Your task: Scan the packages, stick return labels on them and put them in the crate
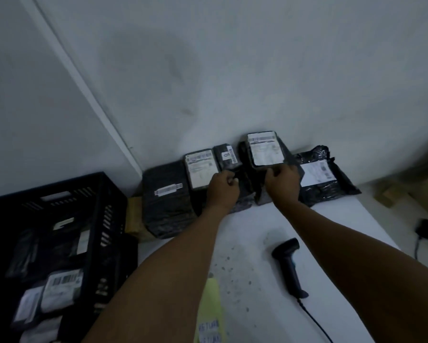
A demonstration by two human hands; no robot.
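Now both arms outstretched, left hand (222, 188) and right hand (282, 180) curled, gripping black package (264, 151).

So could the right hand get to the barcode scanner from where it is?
Probably yes: the scanner lies alone on bare table under the right forearm, but the right hand grips a package and must release it first.

My hands (252, 184) cover part of the middle packages (247, 174). Label print is too blurred to read. The yellow label sheet (211, 310) and crate (104, 194) run off frame.
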